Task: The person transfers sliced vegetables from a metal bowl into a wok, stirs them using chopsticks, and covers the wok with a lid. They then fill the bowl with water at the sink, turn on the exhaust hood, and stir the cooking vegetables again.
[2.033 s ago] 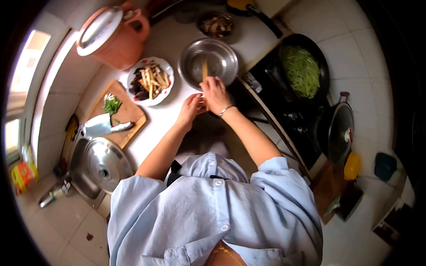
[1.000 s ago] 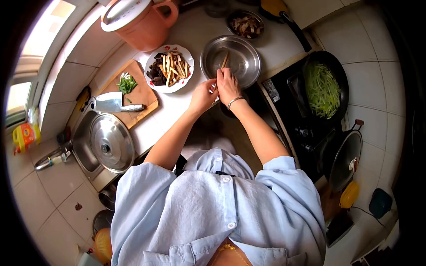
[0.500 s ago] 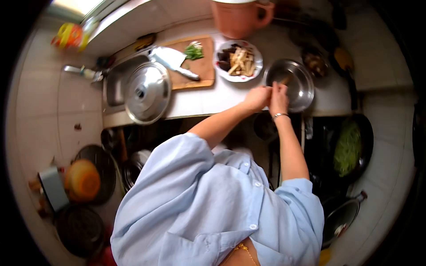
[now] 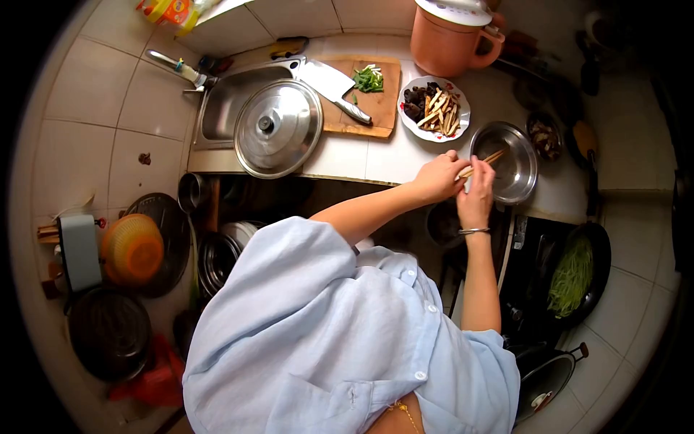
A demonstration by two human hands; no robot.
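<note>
My left hand (image 4: 437, 179) and my right hand (image 4: 476, 195) meet at the near left rim of a steel bowl (image 4: 533, 168). A pair of wooden chopsticks (image 4: 494, 157) slants between my fingers, the tips over the bowl. Right-hand fingers close round the chopsticks; my left fingers are curled at their near end. Something pale shows between the hands, too small to make out. Left of the bowl is a white plate (image 4: 415, 132) with sliced pale strips and dark pieces, probably fungus. A small dish (image 4: 543, 136) of brownish food stands on the bowl's right.
A cutting board (image 4: 383, 112) carries a cleaver (image 4: 329, 79) and chopped greens (image 4: 369, 79). A steel lid (image 4: 278, 129) overlaps the sink (image 4: 217, 112). A pink jug (image 4: 442, 47) stands behind the plate. Green shreds (image 4: 572, 278) fill a black wok (image 4: 600, 249) at right.
The view has shifted, so the counter things appear farther right. My hands now sit at the bowl's near rim instead of partly over it, and more of the chopsticks shows.
</note>
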